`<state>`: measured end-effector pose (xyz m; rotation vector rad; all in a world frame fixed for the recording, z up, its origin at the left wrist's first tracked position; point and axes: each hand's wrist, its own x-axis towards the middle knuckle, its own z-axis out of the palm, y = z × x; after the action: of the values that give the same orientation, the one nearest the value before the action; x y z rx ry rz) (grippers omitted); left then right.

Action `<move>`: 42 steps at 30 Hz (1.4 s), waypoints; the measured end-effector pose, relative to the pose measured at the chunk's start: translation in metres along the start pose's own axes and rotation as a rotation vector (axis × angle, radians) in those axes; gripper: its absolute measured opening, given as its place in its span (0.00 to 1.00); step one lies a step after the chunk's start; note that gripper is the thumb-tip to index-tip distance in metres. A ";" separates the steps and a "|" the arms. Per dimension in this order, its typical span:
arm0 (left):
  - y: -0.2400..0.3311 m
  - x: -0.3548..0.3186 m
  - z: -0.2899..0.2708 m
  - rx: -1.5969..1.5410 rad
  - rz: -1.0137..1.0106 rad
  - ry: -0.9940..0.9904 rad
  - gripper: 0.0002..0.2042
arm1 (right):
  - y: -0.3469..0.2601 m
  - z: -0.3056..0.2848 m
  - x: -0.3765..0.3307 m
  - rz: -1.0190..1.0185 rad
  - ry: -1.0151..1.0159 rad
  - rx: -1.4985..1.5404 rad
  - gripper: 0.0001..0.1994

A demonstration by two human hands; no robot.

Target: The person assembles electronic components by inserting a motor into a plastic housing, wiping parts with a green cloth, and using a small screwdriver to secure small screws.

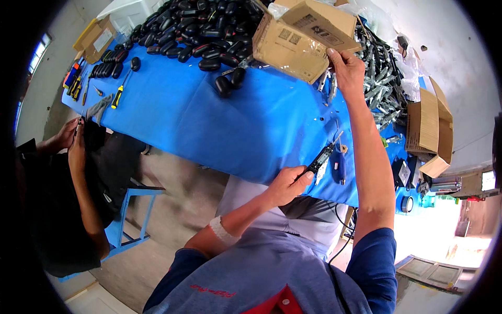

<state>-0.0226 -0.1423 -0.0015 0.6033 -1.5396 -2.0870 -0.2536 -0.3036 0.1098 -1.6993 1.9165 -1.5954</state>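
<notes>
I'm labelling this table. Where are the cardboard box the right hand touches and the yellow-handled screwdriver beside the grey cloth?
Cardboard box (293, 52): head view, on its near side.
Yellow-handled screwdriver (117, 96): head view, on its handle.

The butt end of the slim dark device (323, 156) is covered by the left hand (287, 185), and its small parts are too fine to be told. On the far side, the inside of the cardboard box (288, 50) is hidden by its flaps; the fingers of the right hand (349, 72) are only partly shown. The heap of black shells (194, 30) is cut off at the far edge. On the left, the object held by the co-worker (65, 209) is too small to be identified.
</notes>
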 end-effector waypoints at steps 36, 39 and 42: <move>0.005 -0.004 -0.001 0.171 0.196 -0.002 0.21 | -0.010 -0.007 -0.113 -0.193 -0.069 -0.200 0.15; 0.011 -0.006 -0.001 0.143 0.150 -0.014 0.20 | -0.011 -0.041 -0.134 -0.155 0.002 -0.274 0.09; 0.009 0.006 0.011 0.114 -0.027 -0.041 0.18 | 0.029 -0.095 -0.168 -0.176 0.065 -0.435 0.07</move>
<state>-0.0330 -0.1406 0.0099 0.6286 -1.6919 -2.0544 -0.2758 -0.1211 0.0434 -2.0473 2.3390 -1.3697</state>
